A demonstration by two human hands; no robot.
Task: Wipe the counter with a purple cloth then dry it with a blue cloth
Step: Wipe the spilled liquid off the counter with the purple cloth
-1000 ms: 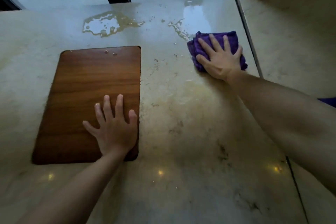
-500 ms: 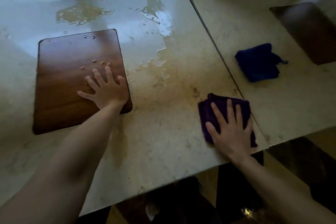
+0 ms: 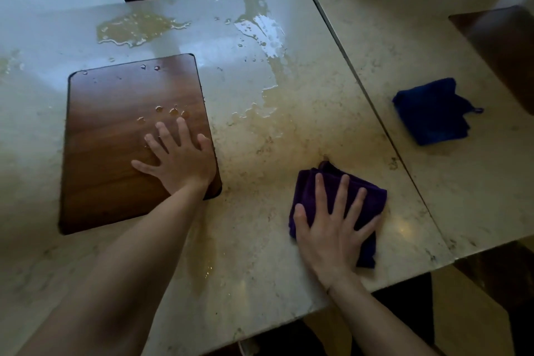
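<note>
A folded purple cloth (image 3: 367,196) lies on the pale marble counter (image 3: 260,240) near its front right corner. My right hand (image 3: 332,228) presses flat on it with fingers spread. My left hand (image 3: 179,159) rests flat, fingers straight, on the lower right part of a brown wooden board (image 3: 115,139) at the left. Water pools (image 3: 138,27) at the back of the counter and a wet streak (image 3: 268,37) runs down its middle. A blue cloth (image 3: 433,111) lies crumpled on the adjoining counter slab to the right.
A seam (image 3: 361,84) separates the two slabs. A dark wooden object (image 3: 502,46) sits at the far right. The counter's front edge (image 3: 260,332) runs diagonally below my arms, with dark floor beyond. Window frames stand behind the counter.
My right hand has dragged the purple cloth from the back of the counter toward the front right corner. My left hand has stayed on the board. The view shifted, bringing the blue cloth into sight.
</note>
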